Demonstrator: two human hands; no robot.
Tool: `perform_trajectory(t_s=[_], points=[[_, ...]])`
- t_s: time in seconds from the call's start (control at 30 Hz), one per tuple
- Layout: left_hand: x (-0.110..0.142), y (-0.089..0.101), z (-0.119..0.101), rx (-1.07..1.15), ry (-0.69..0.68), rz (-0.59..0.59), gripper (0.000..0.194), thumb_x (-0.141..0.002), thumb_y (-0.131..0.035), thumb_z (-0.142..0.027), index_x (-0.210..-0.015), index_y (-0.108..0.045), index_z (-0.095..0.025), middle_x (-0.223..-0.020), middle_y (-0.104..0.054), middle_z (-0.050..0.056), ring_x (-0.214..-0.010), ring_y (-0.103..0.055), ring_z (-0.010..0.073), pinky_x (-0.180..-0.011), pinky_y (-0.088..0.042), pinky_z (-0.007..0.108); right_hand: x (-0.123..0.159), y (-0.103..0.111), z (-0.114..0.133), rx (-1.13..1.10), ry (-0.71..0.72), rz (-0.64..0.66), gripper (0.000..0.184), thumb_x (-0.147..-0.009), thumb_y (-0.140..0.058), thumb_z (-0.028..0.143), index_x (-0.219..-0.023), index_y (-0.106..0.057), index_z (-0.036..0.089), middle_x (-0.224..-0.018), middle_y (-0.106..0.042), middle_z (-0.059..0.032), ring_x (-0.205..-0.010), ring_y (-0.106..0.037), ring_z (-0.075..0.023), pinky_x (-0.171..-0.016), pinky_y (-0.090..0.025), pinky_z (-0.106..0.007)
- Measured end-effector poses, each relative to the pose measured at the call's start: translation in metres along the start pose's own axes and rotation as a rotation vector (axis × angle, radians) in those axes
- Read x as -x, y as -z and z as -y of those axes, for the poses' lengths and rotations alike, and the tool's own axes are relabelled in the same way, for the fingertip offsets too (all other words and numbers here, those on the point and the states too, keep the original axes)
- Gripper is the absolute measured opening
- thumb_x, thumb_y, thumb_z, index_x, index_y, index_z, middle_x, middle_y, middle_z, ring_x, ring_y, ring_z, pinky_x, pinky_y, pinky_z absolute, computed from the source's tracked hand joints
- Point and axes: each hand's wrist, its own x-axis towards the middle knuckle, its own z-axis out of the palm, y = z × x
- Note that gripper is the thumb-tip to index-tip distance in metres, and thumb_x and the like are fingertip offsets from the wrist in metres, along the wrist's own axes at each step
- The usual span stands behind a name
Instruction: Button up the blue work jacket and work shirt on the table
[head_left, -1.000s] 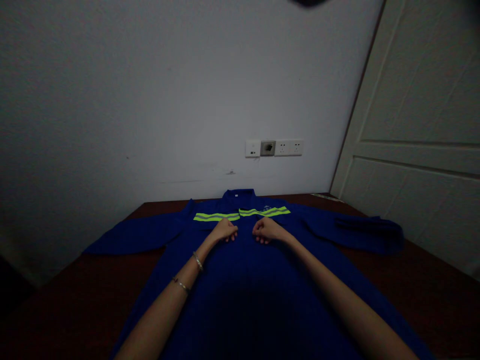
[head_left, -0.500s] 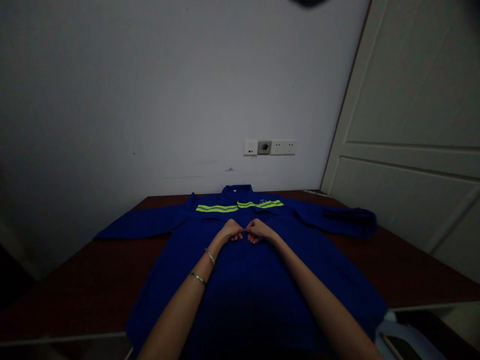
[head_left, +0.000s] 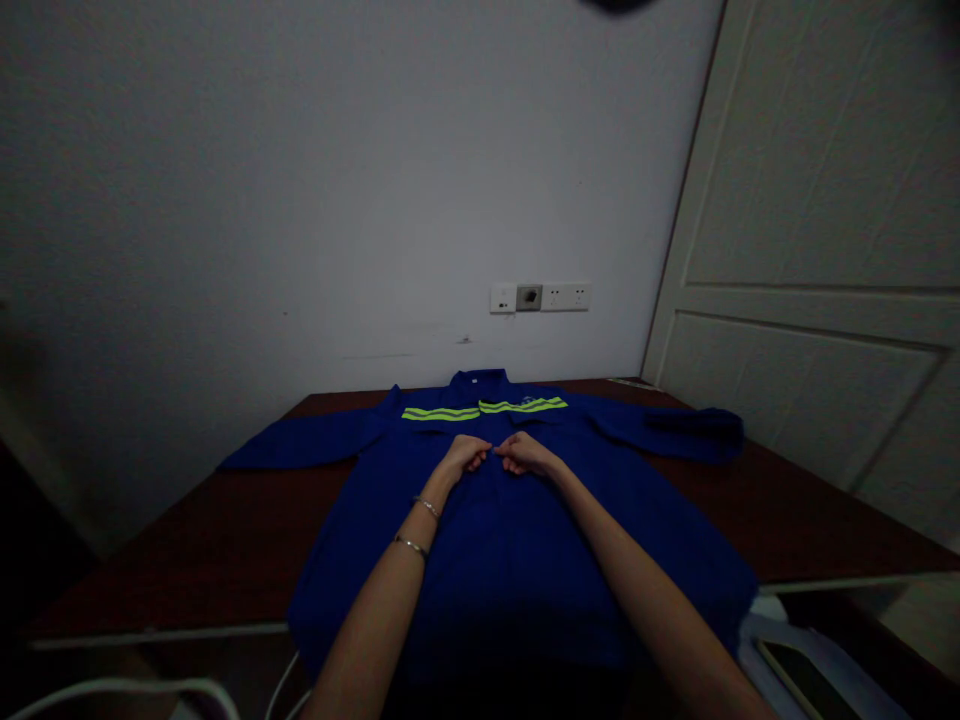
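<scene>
A blue work jacket (head_left: 420,510) with yellow-green reflective stripes lies spread over the dark red table, collar toward the wall and both sleeves out to the sides. My left hand (head_left: 468,453) is closed in a pinch at the jacket's front opening, just below the stripes; two bracelets circle that wrist. Close beside it, my right hand (head_left: 523,454) pinches the front edge from the other side. The thumbs and fingertips of the two hands nearly meet. Whatever small fastening may lie between the fingers is too small to make out.
The dark red table (head_left: 247,540) runs back to a grey wall with sockets (head_left: 565,297). A white panelled door (head_left: 817,350) stands at the right. Low on the right lies a phone (head_left: 806,680) on a pale surface. A white cable (head_left: 142,685) curves at the lower left.
Both hands stay at the jacket's front, still pinching, with their fingertips slightly shifted. The view has tilted a little, bringing the white cable into sight at the lower left.
</scene>
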Motion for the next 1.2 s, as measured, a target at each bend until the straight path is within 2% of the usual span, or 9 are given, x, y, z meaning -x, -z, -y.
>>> perform_trajectory(t_s=[0.13, 0.2, 0.33, 0.43, 0.63, 0.7, 0.8, 0.9, 1.2], points=[[0.001, 0.0, 0.0, 0.06, 0.003, -0.004, 0.02, -0.071, -0.058, -0.024, -0.057, -0.053, -0.012, -0.044, -0.05, -0.003, -0.031, -0.038, 0.0046, -0.035, -0.023, 0.019, 0.0, -0.002, 0.002, 0.016, 0.066, -0.092, 0.006, -0.077, -0.053, 0.019, -0.076, -0.054, 0.013, -0.057, -0.058, 0.0006, -0.042, -0.052, -0.0071, -0.041, -0.042, -0.017], [0.002, -0.001, 0.0, 0.078, 0.011, -0.014, 0.019, -0.072, -0.057, -0.024, -0.058, -0.053, -0.011, -0.046, -0.051, -0.002, -0.032, -0.039, 0.0046, -0.035, -0.023, 0.019, 0.001, -0.001, 0.002, 0.076, 0.167, -0.187, 0.01, -0.073, -0.054, 0.012, -0.083, -0.055, 0.014, -0.069, -0.059, -0.0002, -0.05, -0.054, -0.0076, -0.047, -0.043, -0.018], [0.002, -0.001, -0.001, 0.097, 0.019, -0.036, 0.019, -0.071, -0.058, -0.024, -0.059, -0.052, -0.012, -0.045, -0.049, -0.003, -0.032, -0.038, 0.0046, -0.034, -0.024, 0.019, 0.009, 0.003, -0.002, 0.51, 0.599, -0.393, 0.013, -0.069, -0.055, 0.008, -0.08, -0.058, 0.016, -0.084, -0.056, -0.002, -0.07, -0.054, -0.0091, -0.062, -0.041, -0.019], [0.002, 0.0, 0.0, 0.102, 0.017, -0.038, 0.018, -0.071, -0.058, -0.024, -0.06, -0.052, -0.011, -0.044, -0.048, -0.004, -0.031, -0.037, 0.0045, -0.034, -0.024, 0.019, 0.018, 0.005, -0.005, 0.754, 0.701, -0.386, 0.014, -0.073, -0.056, 0.015, -0.086, -0.059, 0.018, -0.09, -0.055, -0.0021, -0.074, -0.054, -0.0104, -0.062, -0.038, -0.019], [0.003, 0.0, -0.001, 0.105, 0.027, -0.039, 0.02, -0.07, -0.059, -0.025, -0.057, -0.052, -0.012, -0.037, -0.044, -0.005, -0.03, -0.036, 0.0051, -0.034, -0.023, 0.018, 0.021, 0.006, -0.006, 0.781, 0.643, -0.336, 0.019, -0.074, -0.058, 0.019, -0.093, -0.059, 0.019, -0.095, -0.057, -0.0033, -0.077, -0.055, -0.0112, -0.064, -0.039, -0.02], [0.003, -0.001, -0.002, 0.107, 0.029, -0.036, 0.02, -0.07, -0.059, -0.024, -0.057, -0.051, -0.012, -0.037, -0.044, -0.005, -0.029, -0.036, 0.0051, -0.034, -0.023, 0.018, 0.016, 0.006, -0.006, 0.576, 0.55, -0.298, 0.015, -0.071, -0.06, 0.016, -0.086, -0.061, 0.017, -0.083, -0.059, -0.0018, -0.071, -0.055, -0.0101, -0.062, -0.041, -0.018], [0.003, -0.002, -0.003, 0.119, 0.016, -0.037, 0.016, -0.071, -0.059, -0.023, -0.061, -0.053, -0.011, -0.043, -0.048, -0.005, -0.029, -0.036, 0.0045, -0.033, -0.023, 0.019, 0.008, 0.004, -0.008, 0.15, 0.254, -0.239, 0.005, -0.072, -0.06, 0.016, -0.076, -0.058, 0.014, -0.061, -0.057, 0.0015, -0.051, -0.053, -0.0072, -0.047, -0.041, -0.016], [0.004, -0.003, -0.003, 0.137, -0.005, -0.04, 0.011, -0.071, -0.059, -0.02, -0.068, -0.055, -0.011, -0.052, -0.053, -0.004, -0.03, -0.038, 0.0034, -0.033, -0.024, 0.019, 0.004, 0.001, -0.008, -0.043, 0.076, -0.186, 0.013, -0.079, -0.055, 0.022, -0.07, -0.054, 0.012, -0.052, -0.055, 0.0015, -0.04, -0.05, -0.0062, -0.037, -0.04, -0.015], [0.005, -0.003, -0.001, 0.148, -0.013, -0.037, 0.011, -0.073, -0.059, -0.019, -0.079, -0.057, -0.009, -0.056, -0.056, -0.002, -0.033, -0.042, 0.0034, -0.033, -0.026, 0.017, 0.009, -0.004, -0.004, -0.235, -0.019, -0.067, 0.021, -0.082, -0.055, 0.023, -0.066, -0.054, 0.01, -0.049, -0.057, 0.0003, -0.038, -0.051, -0.0047, -0.035, -0.041, -0.012]])
